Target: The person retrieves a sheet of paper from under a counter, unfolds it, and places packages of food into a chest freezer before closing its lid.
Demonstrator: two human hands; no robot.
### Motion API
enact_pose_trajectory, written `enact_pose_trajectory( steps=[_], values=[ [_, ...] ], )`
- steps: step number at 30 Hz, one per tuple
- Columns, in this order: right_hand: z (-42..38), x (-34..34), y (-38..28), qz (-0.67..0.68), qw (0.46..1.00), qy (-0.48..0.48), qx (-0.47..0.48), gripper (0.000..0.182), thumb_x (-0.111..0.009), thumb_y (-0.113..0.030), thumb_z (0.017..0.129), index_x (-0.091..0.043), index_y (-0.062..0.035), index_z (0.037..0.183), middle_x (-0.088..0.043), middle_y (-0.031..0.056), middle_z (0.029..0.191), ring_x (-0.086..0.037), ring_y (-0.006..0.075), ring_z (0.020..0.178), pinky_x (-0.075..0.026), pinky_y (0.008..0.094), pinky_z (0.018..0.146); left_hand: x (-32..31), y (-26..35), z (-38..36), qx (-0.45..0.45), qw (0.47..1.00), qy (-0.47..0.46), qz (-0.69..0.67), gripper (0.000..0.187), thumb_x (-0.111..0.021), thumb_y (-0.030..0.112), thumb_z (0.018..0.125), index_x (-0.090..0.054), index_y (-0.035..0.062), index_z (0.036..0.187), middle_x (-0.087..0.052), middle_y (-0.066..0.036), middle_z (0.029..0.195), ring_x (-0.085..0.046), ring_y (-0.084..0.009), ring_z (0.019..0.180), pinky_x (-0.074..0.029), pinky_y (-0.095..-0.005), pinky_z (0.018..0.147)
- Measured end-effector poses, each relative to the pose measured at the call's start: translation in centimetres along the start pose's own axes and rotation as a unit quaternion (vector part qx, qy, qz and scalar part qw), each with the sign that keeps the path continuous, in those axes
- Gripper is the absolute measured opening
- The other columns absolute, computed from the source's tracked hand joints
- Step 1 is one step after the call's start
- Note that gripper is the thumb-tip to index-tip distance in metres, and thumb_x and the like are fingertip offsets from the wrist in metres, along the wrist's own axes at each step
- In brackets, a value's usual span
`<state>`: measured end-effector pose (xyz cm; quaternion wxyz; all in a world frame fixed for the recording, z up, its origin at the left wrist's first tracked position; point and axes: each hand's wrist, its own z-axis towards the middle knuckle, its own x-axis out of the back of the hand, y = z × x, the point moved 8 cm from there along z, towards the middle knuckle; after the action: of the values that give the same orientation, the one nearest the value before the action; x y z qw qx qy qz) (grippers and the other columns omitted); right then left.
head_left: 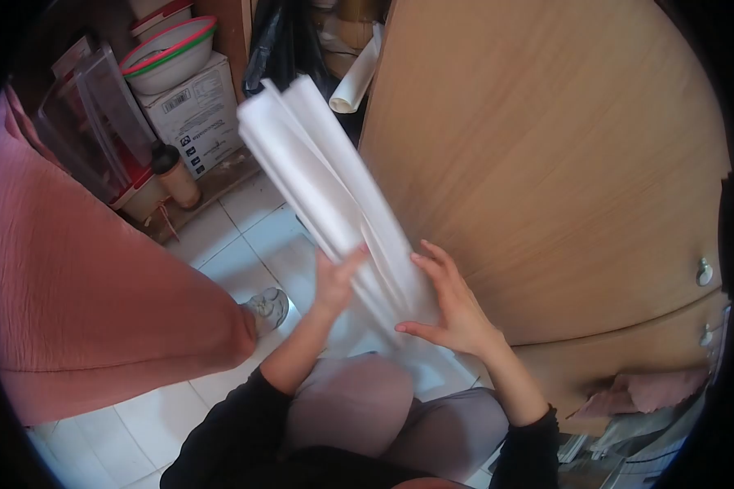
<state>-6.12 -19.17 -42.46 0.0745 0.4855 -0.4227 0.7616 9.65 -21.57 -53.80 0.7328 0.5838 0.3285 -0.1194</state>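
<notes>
Holding the paper roll point(334, 196), tilted toward eleven o'clock, your left hand point(333, 281) and right hand point(453, 306) press flat-fingered on its half-rolled lower end.

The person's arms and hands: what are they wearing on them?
Both arms wear long black fabric sleeves pushed up the forearms. The left hand and right hand are bare: no gloves, and no rings, watch or bracelets show on the fingers or wrists from the head view.

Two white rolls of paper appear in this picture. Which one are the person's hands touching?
The large white roll in the foreground, between the left hand and right hand. The small roll leans untouched behind the wooden door.
</notes>
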Motion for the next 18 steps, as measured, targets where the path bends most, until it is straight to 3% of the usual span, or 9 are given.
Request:
enact_pose_trajectory(
  steps=[2, 4, 7, 9, 10, 12, 14, 17, 18],
  values=[
    [-0.3, 0.8, 0.3, 0.064, 0.997, 0.037, 0.025, 0.071, -0.072, -0.029, 0.067, -0.036, -0.0076, 0.125, -0.029, 0.0191, 0.13, -0.041, 0.0357, 0.111, -0.036, 0.0388, 0.091, 0.5, 6.7, 2.8, -0.155, 0.981, 0.086, 0.085, 0.06, -0.051, -0.001, 0.074, -0.024, 0.0012, 0.128, -0.043, -0.014, 0.114, -0.045, -0.0212, 0.106, -0.036, -0.0319, 0.091],
    [-0.7, 1.2, 1.4, 0.119, 0.993, 0.025, 0.003, 0.07, -0.072, -0.025, 0.068, -0.036, -0.0073, 0.125, -0.031, 0.0183, 0.128, -0.042, 0.0339, 0.109, -0.037, 0.0383, 0.091, -2.8, 14.5, 6.1, -0.33, 0.863, 0.062, 0.377, 0.064, -0.05, -0.003, 0.071, -0.025, 0.0043, 0.129, -0.045, -0.02, 0.115, -0.048, -0.0267, 0.106, -0.037, -0.0341, 0.091],
    [-1.2, 1.2, 1.8, 0.125, 0.992, 0.007, -0.014, 0.064, -0.071, -0.018, 0.069, -0.038, -0.0061, 0.123, -0.038, 0.0152, 0.123, -0.047, 0.0274, 0.104, -0.038, 0.0352, 0.088, -7.1, 19.1, 13.4, -0.351, 0.746, 0.064, 0.562, 0.06, -0.054, 0.008, 0.072, -0.034, 0.019, 0.128, -0.057, -0.021, 0.098, -0.055, -0.037, 0.091, -0.045, -0.0426, 0.078],
    [-1.3, 0.7, 2.0, 0.128, 0.991, -0.02, -0.039, 0.062, -0.073, -0.016, 0.067, -0.042, -0.0046, 0.119, -0.04, 0.0143, 0.121, -0.049, 0.0251, 0.101, -0.037, 0.0346, 0.089, -11.9, 20.8, 18.7, -0.386, 0.642, 0.107, 0.654, 0.056, -0.048, 0.008, 0.075, -0.039, 0.0275, 0.127, -0.059, -0.017, 0.094, -0.058, -0.0327, 0.088, -0.047, -0.0412, 0.074],
    [-1.2, 0.3, 2.0, 0.116, 0.992, -0.033, -0.032, 0.058, -0.072, -0.018, 0.068, -0.044, -0.0047, 0.118, -0.041, 0.0139, 0.12, -0.048, 0.025, 0.102, -0.037, 0.0342, 0.089, -14.2, 20.5, 22.1, -0.331, 0.6, 0.09, 0.723, 0.044, -0.044, 0.009, 0.078, -0.049, 0.0225, 0.12, -0.06, -0.016, 0.097, -0.059, -0.0299, 0.091, -0.047, -0.0411, 0.075],
    [-1.0, -0.6, 2.6, 0.089, 0.994, -0.059, -0.022, 0.052, -0.07, -0.02, 0.071, -0.046, -0.005, 0.115, -0.043, 0.0131, 0.119, -0.047, 0.0248, 0.104, -0.037, 0.0333, 0.09, -17.9, 17.8, 29.2, -0.236, 0.544, -0.017, 0.805, 0.027, -0.045, 0.018, 0.081, -0.061, 0.0109, 0.102, -0.057, -0.019, 0.104, -0.056, -0.0328, 0.096, -0.046, -0.0389, 0.078],
    [-0.6, -1.3, 2.5, 0.072, 0.994, -0.084, -0.008, 0.048, -0.067, -0.023, 0.073, -0.048, -0.0055, 0.113, -0.044, 0.013, 0.118, -0.046, 0.0258, 0.106, -0.037, 0.0338, 0.09, -20.7, 13.5, 34.2, -0.447, 0.522, -0.274, 0.673, 0.031, -0.046, 0.023, 0.082, -0.057, 0.0118, 0.11, -0.059, -0.017, 0.104, -0.058, -0.0297, 0.096, -0.046, -0.0356, 0.078],
    [-0.2, -1.5, 2.5, 0.053, 0.993, -0.108, 0.001, 0.045, -0.064, -0.027, 0.075, -0.049, -0.0069, 0.113, -0.045, 0.0124, 0.117, -0.046, 0.0291, 0.107, -0.037, 0.0354, 0.09, -19.4, 15.1, 31.8, -0.186, 0.861, -0.197, 0.43, 0.04, -0.049, 0.029, 0.083, -0.051, 0.0094, 0.117, -0.058, -0.014, 0.108, -0.055, -0.0237, 0.099, -0.044, -0.0339, 0.081],
    [-0.4, -1.4, 2.7, 0.049, 0.993, -0.103, 0.004, 0.043, -0.063, -0.026, 0.076, -0.049, -0.0069, 0.112, -0.046, 0.0125, 0.116, -0.046, 0.03, 0.106, -0.038, 0.0358, 0.089, -18.4, 16.4, 30.9, -0.198, 0.837, -0.222, 0.459, 0.047, -0.051, 0.036, 0.081, -0.049, 0.007, 0.118, -0.055, -0.015, 0.112, -0.052, -0.0242, 0.103, -0.042, -0.0353, 0.084]
  ],
)
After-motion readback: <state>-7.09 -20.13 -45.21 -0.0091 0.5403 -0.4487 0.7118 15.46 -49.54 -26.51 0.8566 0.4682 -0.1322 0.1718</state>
